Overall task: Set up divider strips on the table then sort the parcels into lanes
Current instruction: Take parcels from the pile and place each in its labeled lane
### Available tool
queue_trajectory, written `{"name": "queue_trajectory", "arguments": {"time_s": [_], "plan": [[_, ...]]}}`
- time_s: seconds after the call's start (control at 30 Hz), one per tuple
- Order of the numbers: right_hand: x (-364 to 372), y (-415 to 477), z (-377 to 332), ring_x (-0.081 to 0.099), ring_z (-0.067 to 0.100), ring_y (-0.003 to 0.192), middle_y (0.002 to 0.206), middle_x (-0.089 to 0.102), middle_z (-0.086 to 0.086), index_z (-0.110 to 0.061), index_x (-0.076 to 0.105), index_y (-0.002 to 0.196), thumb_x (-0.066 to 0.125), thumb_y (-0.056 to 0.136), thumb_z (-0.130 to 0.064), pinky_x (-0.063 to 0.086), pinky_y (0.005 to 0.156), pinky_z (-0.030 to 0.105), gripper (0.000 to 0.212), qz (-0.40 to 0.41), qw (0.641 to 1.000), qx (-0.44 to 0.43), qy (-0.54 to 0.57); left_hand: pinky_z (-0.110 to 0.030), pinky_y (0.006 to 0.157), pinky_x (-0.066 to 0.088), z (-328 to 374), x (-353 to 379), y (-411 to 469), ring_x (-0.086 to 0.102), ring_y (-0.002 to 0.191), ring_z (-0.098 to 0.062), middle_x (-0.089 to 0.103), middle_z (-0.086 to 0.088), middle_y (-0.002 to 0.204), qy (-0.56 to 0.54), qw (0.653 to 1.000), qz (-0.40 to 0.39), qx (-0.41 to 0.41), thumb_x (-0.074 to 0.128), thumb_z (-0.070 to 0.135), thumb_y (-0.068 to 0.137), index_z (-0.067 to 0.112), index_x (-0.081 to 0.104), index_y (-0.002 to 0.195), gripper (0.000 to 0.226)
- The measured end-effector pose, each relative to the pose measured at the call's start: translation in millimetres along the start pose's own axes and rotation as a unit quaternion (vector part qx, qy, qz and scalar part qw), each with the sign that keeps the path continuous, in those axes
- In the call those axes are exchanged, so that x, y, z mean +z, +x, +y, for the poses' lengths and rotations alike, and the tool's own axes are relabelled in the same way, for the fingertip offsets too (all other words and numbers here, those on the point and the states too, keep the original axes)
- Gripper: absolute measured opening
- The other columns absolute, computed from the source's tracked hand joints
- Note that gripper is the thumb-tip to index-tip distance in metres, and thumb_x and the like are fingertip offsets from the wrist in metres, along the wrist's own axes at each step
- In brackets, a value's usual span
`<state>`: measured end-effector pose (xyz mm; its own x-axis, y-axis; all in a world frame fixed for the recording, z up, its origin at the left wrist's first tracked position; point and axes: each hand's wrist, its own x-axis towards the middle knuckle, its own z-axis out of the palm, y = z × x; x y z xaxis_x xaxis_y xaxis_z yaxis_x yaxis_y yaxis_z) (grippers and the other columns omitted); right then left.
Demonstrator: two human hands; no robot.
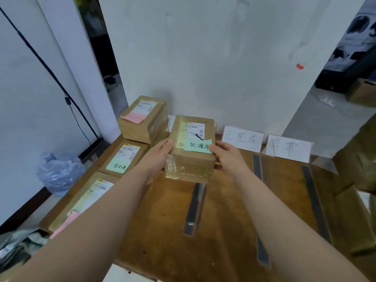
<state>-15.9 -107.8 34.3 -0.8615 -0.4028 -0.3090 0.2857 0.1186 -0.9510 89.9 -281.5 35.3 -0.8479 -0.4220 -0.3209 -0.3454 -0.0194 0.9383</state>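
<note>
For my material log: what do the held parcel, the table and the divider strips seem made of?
Parcel: brown cardboard, matte, with glossy clear tape wrinkling at its near edge. Table: wood or wood veneer, by its warm grain and slight sheen. Strips: dark, flat, faintly shiny, likely tape or plastic; cannot tell which.

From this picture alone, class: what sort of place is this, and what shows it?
Probably a makeshift parcel-sorting station: labelled cardboard parcels, dark divider strips on the wooden table, and handwritten lane signs against the wall.

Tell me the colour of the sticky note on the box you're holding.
Pale green sticky note on the box, black handwriting; head view.
</note>
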Motion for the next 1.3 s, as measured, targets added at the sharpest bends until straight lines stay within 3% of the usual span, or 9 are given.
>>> {"name": "queue_trajectory", "arguments": {"time_s": [0.17,0.3,0.4,0.57,0.87,1.0,1.13,1.3], "plan": [[16.0,51.3,7.2,0.066,0.019,0.1,0.11,0.069,-0.002,-0.018,0.057,0.128,0.058,0.096,-0.021,0.056,0.09,0.042,0.031,-0.001,0.999,0.009,-0.033,-0.043,0.089,0.055,-3.9,-9.0,50.4,0.068,0.093,-0.016,0.07,0.01,0.099,-0.005,1.0,0.006,-0.019,0.04,0.041,0.104,0.043,0.058,0.106,0.018],[25.6,91.0,18.4,0.065,0.015,0.1,0.119,0.067,0.0,-0.018,0.056,0.131,0.057,0.097,-0.021,0.057,0.087,0.037,0.034,0.021,0.997,0.018,-0.075,-0.045,0.09,0.056,-9.5,-13.8,94.0,0.066,0.102,-0.02,0.067,0.009,0.109,0.006,0.999,-0.018,-0.036,0.041,0.041,0.103,0.034,0.047,0.141,0.038],[32.0,116.8,26.4,0.065,0.015,0.103,0.12,0.067,0.0,-0.017,0.056,0.132,0.056,0.097,-0.018,0.057,0.088,0.037,0.034,0.045,0.995,0.035,-0.085,-0.043,0.092,0.055,-15.0,-15.4,127.0,0.06,0.108,-0.019,0.062,0.009,0.114,0.037,0.998,-0.022,-0.053,0.04,0.039,0.104,0.032,0.039,0.148,0.044],[39.8,151.4,38.0,0.063,0.014,0.105,0.127,0.064,0.001,-0.014,0.052,0.137,0.053,0.098,-0.014,0.056,0.078,0.024,0.038,0.073,0.991,0.053,-0.101,-0.051,0.103,0.047,-36.2,-14.7,177.6,0.054,0.12,-0.022,0.057,0.003,0.134,0.085,0.993,-0.051,-0.062,0.038,0.037,0.105,0.032,0.033,0.152,0.047],[45.7,183.8,58.8,0.06,0.014,0.105,0.127,0.063,0.002,-0.013,0.05,0.137,0.054,0.098,-0.013,0.055,0.088,0.03,0.039,0.102,0.984,0.089,-0.114,-0.047,0.109,0.041,-58.3,-5.5,217.8,0.05,0.126,-0.019,0.054,0.007,0.139,0.076,0.991,-0.056,-0.09,0.036,0.035,0.106,0.032,0.027,0.154,0.048],[51.9,191.9,62.1,0.06,0.013,0.102,0.126,0.063,0.003,-0.014,0.05,0.137,0.054,0.098,-0.014,0.056,0.079,0.025,0.038,0.111,0.981,0.102,-0.122,-0.045,0.109,0.039,-63.8,-0.1,227.7,0.046,0.132,-0.021,0.05,0.002,0.146,0.087,0.992,-0.036,-0.079,0.032,0.029,0.108,0.031,0.023,0.155,0.048],[54.4,197.1,61.3,0.058,0.01,0.098,0.127,0.063,0.003,-0.013,0.051,0.134,0.053,0.099,-0.013,0.052,0.057,0.015,0.036,0.115,0.978,0.102,-0.142,-0.037,0.1,0.042,-68.7,0.9,233.1,0.049,0.129,-0.02,0.051,0.0,0.144,0.09,0.993,-0.026,-0.075,0.032,0.027,0.108,0.03,0.022,0.156,0.048],[55.4,201.3,64.4,0.06,0.011,0.094,0.125,0.065,0.005,-0.013,0.052,0.131,0.052,0.099,-0.011,0.049,0.052,0.013,0.032,0.119,0.974,0.113,-0.157,-0.038,0.101,0.045,-73.8,1.0,235.3,0.046,0.135,-0.022,0.046,0.0,0.149,0.098,0.991,-0.019,-0.089,0.033,0.025,0.108,0.03,0.016,0.157,0.052]]}}
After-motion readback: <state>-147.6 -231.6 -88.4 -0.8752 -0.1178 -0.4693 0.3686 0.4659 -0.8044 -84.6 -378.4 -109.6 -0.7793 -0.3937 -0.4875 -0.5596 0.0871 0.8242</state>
